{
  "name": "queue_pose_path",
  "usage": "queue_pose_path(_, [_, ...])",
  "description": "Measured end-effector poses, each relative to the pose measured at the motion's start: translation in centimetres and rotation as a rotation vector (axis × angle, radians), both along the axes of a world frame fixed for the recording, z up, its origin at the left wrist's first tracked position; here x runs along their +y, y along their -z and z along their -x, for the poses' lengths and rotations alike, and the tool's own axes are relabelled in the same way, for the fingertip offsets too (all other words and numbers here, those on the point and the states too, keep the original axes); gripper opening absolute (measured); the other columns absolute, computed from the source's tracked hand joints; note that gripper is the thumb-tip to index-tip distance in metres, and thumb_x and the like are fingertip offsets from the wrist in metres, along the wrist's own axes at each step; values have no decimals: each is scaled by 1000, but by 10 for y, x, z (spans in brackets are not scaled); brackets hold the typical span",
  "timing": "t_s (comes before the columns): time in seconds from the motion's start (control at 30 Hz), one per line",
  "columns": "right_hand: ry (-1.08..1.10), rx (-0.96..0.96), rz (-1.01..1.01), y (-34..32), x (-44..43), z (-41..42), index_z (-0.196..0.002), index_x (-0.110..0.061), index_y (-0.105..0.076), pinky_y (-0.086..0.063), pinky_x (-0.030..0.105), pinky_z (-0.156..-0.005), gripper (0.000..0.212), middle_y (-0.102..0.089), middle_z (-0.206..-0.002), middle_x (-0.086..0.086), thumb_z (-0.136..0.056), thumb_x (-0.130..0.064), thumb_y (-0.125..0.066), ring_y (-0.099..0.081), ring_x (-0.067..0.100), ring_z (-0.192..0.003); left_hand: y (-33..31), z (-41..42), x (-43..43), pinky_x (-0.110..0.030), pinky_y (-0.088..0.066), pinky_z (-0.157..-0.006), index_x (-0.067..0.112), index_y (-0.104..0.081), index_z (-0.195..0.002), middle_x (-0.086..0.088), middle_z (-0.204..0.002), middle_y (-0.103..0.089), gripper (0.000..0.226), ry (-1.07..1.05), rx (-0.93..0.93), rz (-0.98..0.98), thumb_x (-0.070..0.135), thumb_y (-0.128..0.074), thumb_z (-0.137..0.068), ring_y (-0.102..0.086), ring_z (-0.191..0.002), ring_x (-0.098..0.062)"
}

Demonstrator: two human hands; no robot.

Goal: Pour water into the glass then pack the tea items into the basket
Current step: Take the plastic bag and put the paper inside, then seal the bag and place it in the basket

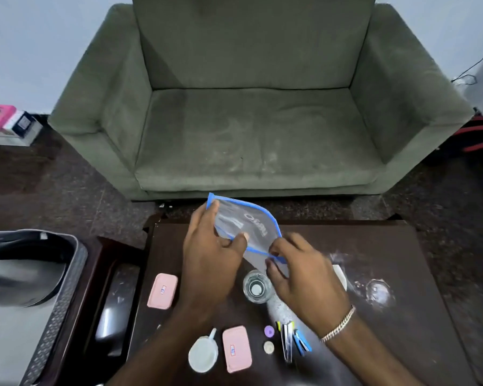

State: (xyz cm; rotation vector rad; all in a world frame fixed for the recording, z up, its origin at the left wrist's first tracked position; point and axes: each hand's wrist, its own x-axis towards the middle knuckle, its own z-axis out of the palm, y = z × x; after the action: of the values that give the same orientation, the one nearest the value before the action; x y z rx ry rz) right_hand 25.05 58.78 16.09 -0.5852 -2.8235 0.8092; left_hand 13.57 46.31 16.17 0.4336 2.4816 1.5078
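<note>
Both hands hold a clear plastic pouch with blue edging point(247, 224) above the dark table point(396, 324). My left hand point(211, 254) grips its left side, thumb on the front. My right hand point(301, 274) pinches its lower right blue edge. Just below the pouch stands a clear glass point(256, 286) seen from above. Two pink lidded boxes lie on the table, one at the left point(162, 291) and one near the front point(236, 348). A white strainer-like cup with a handle point(203, 355) sits beside the front box. A dark basket point(50, 302) stands at the far left.
A green armchair point(251, 107) faces the table. Two small round discs point(268, 339) and a bunch of sachets point(292, 339) lie near the front. A white dish point(340, 275) and a shiny glass piece point(377, 292) sit at the right. Boxes point(11, 125) rest on the floor.
</note>
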Motion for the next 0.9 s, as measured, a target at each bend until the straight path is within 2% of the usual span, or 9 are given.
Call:
queue_pose_path(0.07, [-6,127,77,-5,6,8,-92,-14,-64,-55,43,-72,8,-65,-94,0,-86,-13,-69,-66,25,-81,-2,6,-11,-35,-62,-76,28,-65,-126,11,-132,-57,43,-41,61,-120,27,-83,-87,-73,-69,-11])
queue_pose_path(0.13, [-44,212,139,-17,18,15,-88,-15,-63,-54,41,-74,11,-70,-91,1,-85,-7,-69,-67,22,-80,-2,13,-24,-38,-61,-75,36,-59,-112,9,-129,-60,36,-59,136,-225,45,-80,-85,-72,-81,-13])
queue_pose_path(0.3, [-152,324,446,-60,72,33,-85,-10,-60,-48,32,-63,18,-66,-76,2,-88,3,-71,-58,17,-64,9,49,-53,-50,-41,-118,49,-29,-144,3,-153,-54,97,170,-37,-311,64,-86,-67,-52,-142,-12])
queue_pose_path(0.37, [-188,382,580,-74,92,41,-85,-7,-58,-50,26,-61,20,-63,-72,-4,-88,8,-70,-58,12,-63,10,60,-50,-54,-43,-117,49,-23,-151,-3,-140,-68,111,308,-154,-356,53,-93,-66,-61,-136,-21])
queue_pose_path(0.47, [-189,468,788,-85,112,51,-88,-13,-59,-51,27,-58,22,-65,-73,-5,-84,5,-71,-57,15,-60,7,63,-31,-46,-60,-95,47,-30,-149,-5,-126,-76,105,402,-261,-428,40,-97,-68,-74,-115,-27])
queue_pose_path(0.57, [-143,525,943,-78,113,57,-121,-16,-58,-57,34,-71,41,-71,-97,-2,-83,-7,-74,-66,18,-82,2,64,-11,-38,-63,-85,41,-43,-138,-10,-118,-78,83,346,-227,-530,20,-93,-75,-77,-106,-26])
queue_pose_path(0.63, [-60,569,1026,-61,107,56,-145,-25,-43,-58,33,-86,72,-72,-103,-8,-83,-16,-80,-68,15,-96,0,63,-3,-38,-63,-83,37,-43,-138,-13,-114,-78,79,332,-204,-558,12,-89,-78,-78,-102,-27])
queue_pose_path(0.73, [118,602,1088,-31,92,46,-157,-42,-19,-55,36,-98,110,-74,-120,0,-74,-27,-89,-68,22,-115,4,57,1,-39,-63,-85,38,-37,-146,-14,-115,-78,89,305,-199,-544,5,-87,-80,-78,-101,-31])
queue_pose_path(0.9, [203,624,1190,3,63,29,-150,-62,-12,-59,45,-89,121,-72,-122,23,-72,-13,-90,-73,36,-102,21,35,-6,-52,-59,-100,43,-41,-146,-10,-132,-72,85,273,-242,-599,-2,-80,-85,-70,-121,-32])
